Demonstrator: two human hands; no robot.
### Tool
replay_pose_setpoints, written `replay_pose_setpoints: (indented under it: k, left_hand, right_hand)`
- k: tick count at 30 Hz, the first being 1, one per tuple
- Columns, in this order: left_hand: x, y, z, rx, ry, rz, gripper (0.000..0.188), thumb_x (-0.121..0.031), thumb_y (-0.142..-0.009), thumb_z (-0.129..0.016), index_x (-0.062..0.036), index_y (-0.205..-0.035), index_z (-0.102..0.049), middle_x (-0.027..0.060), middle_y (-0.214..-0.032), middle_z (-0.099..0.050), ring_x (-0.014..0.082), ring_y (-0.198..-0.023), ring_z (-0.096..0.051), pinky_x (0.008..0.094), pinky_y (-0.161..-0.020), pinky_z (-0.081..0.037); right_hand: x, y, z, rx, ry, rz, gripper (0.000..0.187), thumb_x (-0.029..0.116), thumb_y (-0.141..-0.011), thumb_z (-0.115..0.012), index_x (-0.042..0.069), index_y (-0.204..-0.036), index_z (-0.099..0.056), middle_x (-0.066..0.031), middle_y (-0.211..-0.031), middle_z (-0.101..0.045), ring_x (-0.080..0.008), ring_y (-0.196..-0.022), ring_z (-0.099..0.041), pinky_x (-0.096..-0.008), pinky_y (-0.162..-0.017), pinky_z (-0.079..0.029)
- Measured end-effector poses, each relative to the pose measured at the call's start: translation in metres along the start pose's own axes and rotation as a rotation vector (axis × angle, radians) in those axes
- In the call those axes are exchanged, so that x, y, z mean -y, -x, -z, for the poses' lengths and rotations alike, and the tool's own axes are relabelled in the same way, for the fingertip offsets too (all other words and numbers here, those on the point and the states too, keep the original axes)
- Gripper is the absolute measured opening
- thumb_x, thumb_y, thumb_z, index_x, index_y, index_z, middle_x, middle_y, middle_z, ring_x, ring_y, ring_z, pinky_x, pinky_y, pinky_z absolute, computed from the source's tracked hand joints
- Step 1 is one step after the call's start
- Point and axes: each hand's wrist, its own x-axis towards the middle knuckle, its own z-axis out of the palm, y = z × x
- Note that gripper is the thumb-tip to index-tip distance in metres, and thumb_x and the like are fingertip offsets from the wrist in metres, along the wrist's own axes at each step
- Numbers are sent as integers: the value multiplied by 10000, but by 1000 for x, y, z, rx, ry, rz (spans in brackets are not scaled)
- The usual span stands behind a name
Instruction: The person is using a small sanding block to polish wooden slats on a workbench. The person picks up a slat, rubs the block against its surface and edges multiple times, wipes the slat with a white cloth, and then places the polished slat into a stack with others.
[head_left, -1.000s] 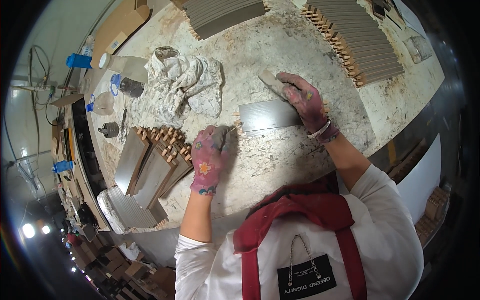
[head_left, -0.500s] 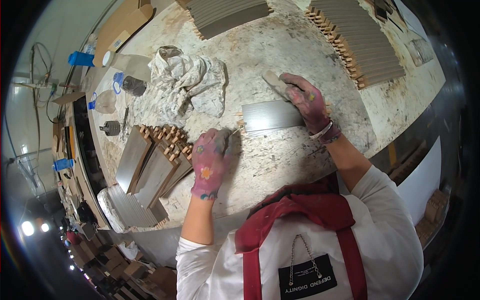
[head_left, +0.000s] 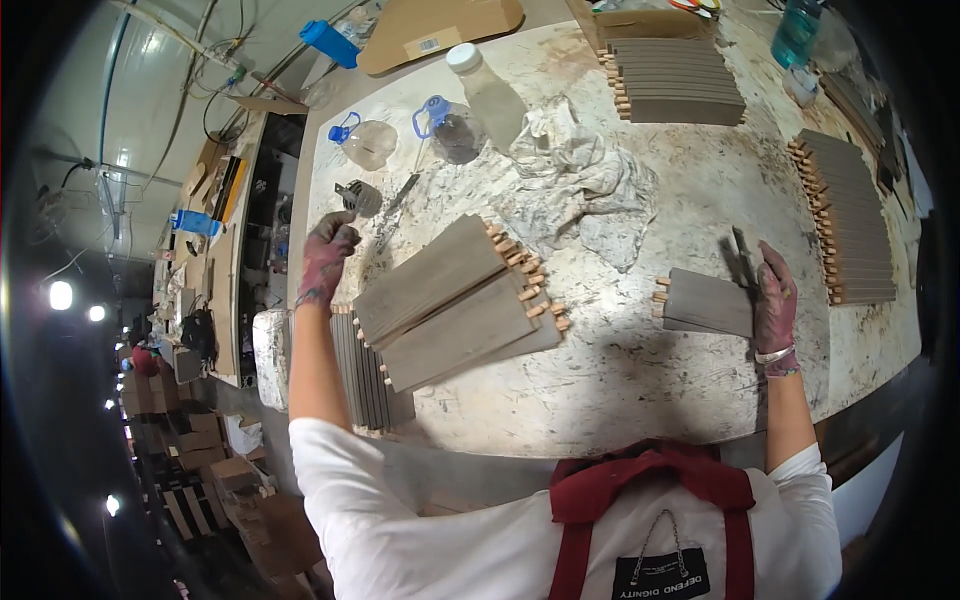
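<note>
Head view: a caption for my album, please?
Over a stained worktable, left hand near a grey cylinder, right hand at a pegged board.

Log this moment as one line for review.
left hand: near dark cylinder | right hand: at grey board's right end | pegged boards: piled between hands | cloth: crumpled on table

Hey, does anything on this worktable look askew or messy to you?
Yes. The grey boards left of centre lie fanned at uneven angles, unlike the neatly aligned row at far right. The white cloth beyond the fanned boards is crumpled and smudged, and the tabletop is stained.
</note>
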Motion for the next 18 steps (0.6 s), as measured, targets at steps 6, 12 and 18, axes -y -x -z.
replay_pose_setpoints:
  k: [6,12,18]
  left_hand:
    - [105,-59,5,128,-67,-300,366,-78,-868,-595,-90,-1231,-633,96,-1253,-613,219,-1193,-541,331,-1021,-416]
    - [-112,72,-32,-201,-121,-395,131,-116,-932,-613,-16,-1014,-635,67,-910,-628,143,-847,-574,265,-796,-461]
    - [-192,193,-205,328,-212,-1017,240,-32,-782,-719,-41,-1019,-681,79,-1007,-666,265,-963,-634,329,-808,-517]
  right_hand:
    - [4,-4,-5,-63,155,34,536,400,-920,-546,-12,-1255,-620,-141,-1242,-634,-234,-1175,-557,-349,-1041,-387]
    - [8,3,-1,-72,-62,28,458,316,-912,-599,10,-1253,-618,-79,-1185,-625,-170,-1082,-555,-296,-979,-404]
    - [8,1,-2,-4,-194,27,420,290,-937,-599,8,-1248,-618,-95,-1212,-624,-177,-1102,-561,-313,-986,-420]
